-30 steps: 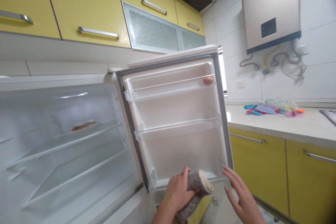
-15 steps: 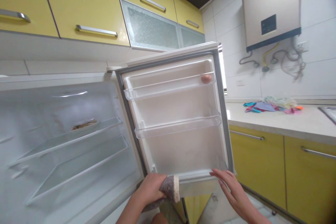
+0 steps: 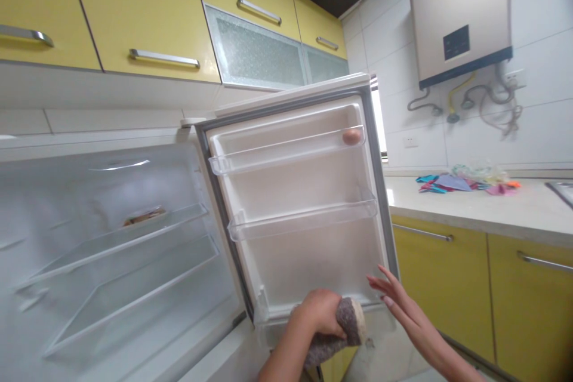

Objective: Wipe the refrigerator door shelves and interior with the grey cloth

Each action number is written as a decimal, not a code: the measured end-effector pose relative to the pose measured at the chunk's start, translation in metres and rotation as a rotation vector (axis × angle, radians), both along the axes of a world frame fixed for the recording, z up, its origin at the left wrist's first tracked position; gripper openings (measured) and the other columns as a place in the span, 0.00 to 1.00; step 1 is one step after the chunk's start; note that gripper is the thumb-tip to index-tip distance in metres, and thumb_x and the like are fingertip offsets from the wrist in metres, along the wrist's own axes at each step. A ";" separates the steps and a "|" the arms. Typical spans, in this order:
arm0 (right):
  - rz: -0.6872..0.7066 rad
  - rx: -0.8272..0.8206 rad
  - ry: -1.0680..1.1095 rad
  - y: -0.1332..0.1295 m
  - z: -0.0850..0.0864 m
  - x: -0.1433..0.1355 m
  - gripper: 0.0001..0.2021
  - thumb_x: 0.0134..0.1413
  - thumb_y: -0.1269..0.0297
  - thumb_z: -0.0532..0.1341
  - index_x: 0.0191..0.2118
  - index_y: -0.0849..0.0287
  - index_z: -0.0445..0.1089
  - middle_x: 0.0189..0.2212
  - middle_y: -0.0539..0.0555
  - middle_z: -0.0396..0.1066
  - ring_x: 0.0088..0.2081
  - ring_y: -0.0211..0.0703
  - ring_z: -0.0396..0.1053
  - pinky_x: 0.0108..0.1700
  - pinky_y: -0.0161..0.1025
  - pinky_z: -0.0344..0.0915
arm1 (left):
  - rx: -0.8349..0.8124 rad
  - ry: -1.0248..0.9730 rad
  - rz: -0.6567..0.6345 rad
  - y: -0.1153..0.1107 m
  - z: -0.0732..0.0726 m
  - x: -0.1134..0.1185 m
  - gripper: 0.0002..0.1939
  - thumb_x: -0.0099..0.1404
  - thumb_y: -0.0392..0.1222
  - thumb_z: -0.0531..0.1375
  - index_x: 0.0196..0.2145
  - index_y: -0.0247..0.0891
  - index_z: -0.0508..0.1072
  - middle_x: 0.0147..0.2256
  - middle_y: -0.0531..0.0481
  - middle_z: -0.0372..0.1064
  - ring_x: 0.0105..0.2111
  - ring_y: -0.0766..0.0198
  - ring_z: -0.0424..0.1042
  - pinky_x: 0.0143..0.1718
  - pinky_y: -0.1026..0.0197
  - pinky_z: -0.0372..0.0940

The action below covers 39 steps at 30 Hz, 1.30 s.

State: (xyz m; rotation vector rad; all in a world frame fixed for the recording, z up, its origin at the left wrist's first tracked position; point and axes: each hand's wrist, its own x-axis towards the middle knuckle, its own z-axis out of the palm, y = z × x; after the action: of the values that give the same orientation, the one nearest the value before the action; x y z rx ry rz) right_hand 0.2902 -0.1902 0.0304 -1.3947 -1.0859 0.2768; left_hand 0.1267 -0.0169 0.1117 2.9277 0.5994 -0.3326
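A fridge door (image 3: 299, 191) stands wide open, hinged beside the fridge interior on the left. My left hand (image 3: 323, 310) is closed around a grey-brown cloth (image 3: 351, 322) with a cream edge, at the door's lowest shelf. Near the lower right corner of the door, my right hand (image 3: 394, 295) has its fingers spread and holds nothing; whether it touches the door edge is unclear. An egg (image 3: 351, 136) lies at the right end of the top door shelf. Inside the fridge, a small package (image 3: 144, 216) rests on the upper glass shelf (image 3: 111, 240).
Yellow wall cabinets (image 3: 143, 6) hang above the fridge. At the right, a worktop (image 3: 470, 209) bears colourful cloths (image 3: 452, 182) and clear plastic, with yellow base cabinets (image 3: 443, 280) below. A water heater (image 3: 461, 18) is mounted on the tiled wall.
My left hand and the cloth have moved right along the bottom of the door. My right hand has shifted slightly up and right, with its fingers more spread.
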 end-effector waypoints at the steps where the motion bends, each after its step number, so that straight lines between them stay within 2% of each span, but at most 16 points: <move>1: 0.003 -0.014 0.015 -0.001 0.000 0.001 0.34 0.62 0.45 0.52 0.71 0.47 0.48 0.61 0.63 0.70 0.63 0.51 0.68 0.67 0.60 0.60 | 0.003 0.000 -0.017 -0.008 -0.002 0.012 0.36 0.43 0.61 0.70 0.49 0.42 0.78 0.49 0.39 0.79 0.49 0.39 0.77 0.50 0.43 0.71; 4: 0.029 -0.065 0.034 -0.003 -0.001 0.004 0.36 0.63 0.44 0.50 0.72 0.49 0.42 0.65 0.63 0.66 0.66 0.49 0.63 0.69 0.59 0.54 | 0.015 -0.017 -0.059 -0.034 -0.009 0.045 0.33 0.45 0.60 0.68 0.47 0.41 0.79 0.48 0.35 0.80 0.48 0.38 0.77 0.49 0.42 0.71; 6: 0.048 -0.091 0.017 -0.004 -0.003 0.004 0.37 0.63 0.44 0.49 0.73 0.50 0.40 0.67 0.63 0.62 0.68 0.48 0.60 0.70 0.57 0.53 | 0.020 -0.041 -0.059 -0.048 -0.011 0.058 0.31 0.47 0.59 0.67 0.47 0.42 0.79 0.47 0.34 0.80 0.47 0.37 0.78 0.48 0.42 0.72; 10: -0.050 -0.101 -0.107 -0.002 -0.007 -0.002 0.35 0.64 0.45 0.49 0.72 0.52 0.45 0.70 0.61 0.56 0.69 0.49 0.57 0.70 0.56 0.52 | 0.017 -0.106 -0.012 -0.056 -0.012 0.055 0.33 0.48 0.59 0.66 0.49 0.41 0.77 0.47 0.31 0.79 0.47 0.36 0.77 0.49 0.39 0.71; 12: -0.096 -0.120 -0.198 0.001 -0.010 -0.005 0.34 0.63 0.46 0.51 0.71 0.54 0.50 0.71 0.61 0.53 0.70 0.50 0.55 0.70 0.55 0.52 | 0.013 -0.133 0.021 -0.051 -0.010 0.042 0.36 0.47 0.62 0.65 0.50 0.40 0.76 0.48 0.30 0.78 0.48 0.35 0.77 0.50 0.38 0.71; 15: -0.115 -0.171 -0.315 0.002 -0.014 -0.009 0.34 0.64 0.46 0.51 0.70 0.57 0.51 0.71 0.61 0.52 0.70 0.51 0.53 0.70 0.54 0.52 | 0.022 -0.113 0.070 -0.033 -0.005 0.010 0.38 0.45 0.65 0.66 0.50 0.42 0.76 0.48 0.33 0.78 0.49 0.34 0.76 0.51 0.37 0.69; 18: -0.149 -0.205 -0.386 0.002 -0.018 -0.010 0.34 0.64 0.48 0.51 0.71 0.56 0.50 0.71 0.59 0.53 0.70 0.50 0.53 0.70 0.54 0.53 | 0.005 -0.077 0.124 -0.001 0.001 -0.032 0.38 0.42 0.65 0.68 0.49 0.43 0.76 0.49 0.36 0.79 0.49 0.34 0.76 0.51 0.39 0.69; 22: -0.176 -0.236 -0.461 0.003 -0.021 -0.011 0.33 0.64 0.49 0.52 0.71 0.53 0.49 0.70 0.56 0.55 0.70 0.50 0.55 0.70 0.54 0.55 | -0.151 -0.049 0.142 0.053 0.011 -0.093 0.41 0.38 0.60 0.71 0.51 0.42 0.76 0.52 0.41 0.77 0.49 0.40 0.76 0.51 0.45 0.69; 24: -0.183 -0.242 -0.491 0.004 -0.021 -0.012 0.33 0.64 0.49 0.52 0.71 0.53 0.49 0.70 0.56 0.55 0.69 0.51 0.55 0.69 0.54 0.56 | -0.194 -0.018 0.201 0.074 0.017 -0.115 0.42 0.37 0.56 0.72 0.52 0.41 0.75 0.53 0.42 0.76 0.50 0.42 0.75 0.52 0.47 0.69; 26: -0.186 -0.241 -0.516 0.004 -0.022 -0.012 0.33 0.64 0.49 0.52 0.71 0.53 0.49 0.70 0.56 0.56 0.69 0.51 0.56 0.69 0.54 0.57 | -0.215 -0.032 0.223 0.087 0.025 -0.127 0.39 0.37 0.54 0.72 0.49 0.41 0.77 0.50 0.46 0.77 0.49 0.44 0.75 0.52 0.49 0.69; 29: -0.186 -0.227 -0.559 0.005 -0.023 -0.012 0.32 0.65 0.50 0.52 0.71 0.53 0.50 0.69 0.56 0.57 0.68 0.51 0.58 0.68 0.52 0.60 | -0.276 -0.156 0.214 0.092 0.041 -0.124 0.32 0.42 0.51 0.70 0.47 0.38 0.78 0.46 0.48 0.79 0.47 0.47 0.75 0.49 0.51 0.69; 31: -0.200 -0.214 -0.585 0.006 -0.024 -0.012 0.32 0.65 0.51 0.53 0.71 0.52 0.49 0.69 0.56 0.57 0.68 0.50 0.59 0.67 0.51 0.61 | -0.343 -0.300 0.157 0.091 0.054 -0.113 0.29 0.50 0.48 0.66 0.50 0.36 0.76 0.50 0.46 0.77 0.49 0.50 0.74 0.50 0.54 0.69; 32: -0.210 -0.208 -0.598 0.007 -0.025 -0.012 0.32 0.65 0.51 0.53 0.71 0.52 0.50 0.69 0.55 0.58 0.67 0.50 0.60 0.67 0.51 0.62 | -0.326 -0.351 0.114 0.089 0.061 -0.107 0.28 0.55 0.48 0.63 0.53 0.36 0.74 0.53 0.46 0.76 0.51 0.53 0.74 0.52 0.56 0.69; 34: -0.224 -0.198 -0.628 0.008 -0.027 -0.013 0.32 0.64 0.52 0.54 0.71 0.53 0.50 0.68 0.56 0.60 0.67 0.50 0.61 0.66 0.50 0.64 | -0.156 -0.361 0.049 0.086 0.069 -0.094 0.26 0.62 0.47 0.57 0.57 0.38 0.70 0.58 0.47 0.73 0.54 0.56 0.72 0.54 0.57 0.67; 37: -0.242 -0.185 -0.680 0.010 -0.032 -0.013 0.31 0.65 0.53 0.54 0.70 0.55 0.52 0.66 0.57 0.62 0.65 0.50 0.64 0.65 0.48 0.66 | 0.149 -0.251 0.067 0.078 0.064 -0.076 0.22 0.63 0.46 0.57 0.54 0.42 0.73 0.55 0.44 0.75 0.54 0.50 0.73 0.57 0.48 0.66; 39: -0.253 -0.181 -0.708 0.011 -0.034 -0.012 0.30 0.66 0.54 0.53 0.70 0.56 0.53 0.66 0.58 0.63 0.65 0.48 0.65 0.65 0.47 0.67 | 0.212 -0.164 0.086 0.071 0.048 -0.066 0.19 0.59 0.42 0.59 0.48 0.40 0.77 0.51 0.39 0.78 0.54 0.43 0.73 0.58 0.41 0.65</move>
State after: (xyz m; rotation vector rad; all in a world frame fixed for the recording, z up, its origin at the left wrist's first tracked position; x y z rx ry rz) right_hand 0.2785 -0.1791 -0.0039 -1.8362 -1.4544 -0.3411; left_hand 0.0603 0.0542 0.1598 3.0751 0.7762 -0.0183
